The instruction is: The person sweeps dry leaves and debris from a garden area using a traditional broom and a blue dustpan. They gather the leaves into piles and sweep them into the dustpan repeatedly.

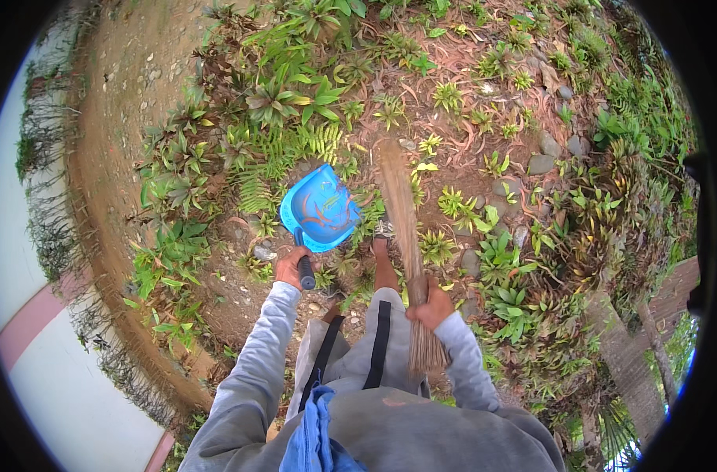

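My left hand grips the black handle of a blue plastic dustpan. Several curled brown leaves and some green bits lie in its pan, and its rim bears handwriting. In my right hand is a stick broom of thin bundled twigs, held around its bound part. The broom's brush end points away from me over the leaf-strewn soil and looks blurred; whether it touches the ground I cannot tell. Dustpan and broom are apart, with one sandalled foot between them.
Low green plants and ferns grow ahead and to the left. Stones and more bushy plants stand on the right. Dry reddish leaves cover the soil. A dirt strip runs along a white wall at far left.
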A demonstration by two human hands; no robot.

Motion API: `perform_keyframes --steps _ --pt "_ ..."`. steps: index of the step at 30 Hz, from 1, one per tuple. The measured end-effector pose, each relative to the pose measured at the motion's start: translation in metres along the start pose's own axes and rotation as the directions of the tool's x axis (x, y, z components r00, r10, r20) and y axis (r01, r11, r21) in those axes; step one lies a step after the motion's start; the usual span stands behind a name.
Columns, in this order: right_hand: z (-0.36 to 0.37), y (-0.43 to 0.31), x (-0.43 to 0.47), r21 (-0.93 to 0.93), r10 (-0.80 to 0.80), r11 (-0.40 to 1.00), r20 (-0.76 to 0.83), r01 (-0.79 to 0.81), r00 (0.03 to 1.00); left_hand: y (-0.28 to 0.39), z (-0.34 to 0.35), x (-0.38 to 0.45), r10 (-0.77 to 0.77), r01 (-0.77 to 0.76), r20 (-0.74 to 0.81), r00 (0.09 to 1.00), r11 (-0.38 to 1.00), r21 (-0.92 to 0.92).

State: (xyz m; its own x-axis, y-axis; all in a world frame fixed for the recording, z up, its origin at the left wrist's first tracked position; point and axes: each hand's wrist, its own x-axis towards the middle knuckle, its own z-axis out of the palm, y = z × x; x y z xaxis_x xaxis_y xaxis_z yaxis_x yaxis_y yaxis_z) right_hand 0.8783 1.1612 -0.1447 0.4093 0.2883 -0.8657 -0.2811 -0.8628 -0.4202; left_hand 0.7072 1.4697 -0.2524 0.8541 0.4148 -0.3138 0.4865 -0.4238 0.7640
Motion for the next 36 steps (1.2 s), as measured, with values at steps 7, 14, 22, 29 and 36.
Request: perform_keyframes --steps 7,14,22,29,36 --pt "0.104 0.0 0.078 -0.485 -0.1 0.865 0.082 0.128 0.992 0.005 0.014 0.008 0.004 0.0 -0.05 0.999 0.997 0.071" --pt "0.169 0.0 -0.07 -0.101 -0.105 0.988 0.128 0.118 0.986 -0.02 -0.006 -0.033 0.074 -0.064 -0.14 0.987 0.995 0.073" --pt "0.096 -0.033 0.02 -0.133 0.032 0.99 -0.107 -0.046 0.994 -0.047 -0.003 -0.038 -0.05 0.065 -0.199 0.979 0.995 0.069" --pt "0.212 0.033 0.059 -0.361 -0.02 0.928 0.207 0.096 0.978 -0.026 -0.006 -0.024 -0.114 0.12 -0.101 0.988 0.991 0.061" --pt "0.14 0.042 -0.078 0.124 -0.074 0.99 0.081 0.063 0.994 -0.022 -0.034 -0.038 -0.126 0.127 -0.03 0.992 0.992 0.022"
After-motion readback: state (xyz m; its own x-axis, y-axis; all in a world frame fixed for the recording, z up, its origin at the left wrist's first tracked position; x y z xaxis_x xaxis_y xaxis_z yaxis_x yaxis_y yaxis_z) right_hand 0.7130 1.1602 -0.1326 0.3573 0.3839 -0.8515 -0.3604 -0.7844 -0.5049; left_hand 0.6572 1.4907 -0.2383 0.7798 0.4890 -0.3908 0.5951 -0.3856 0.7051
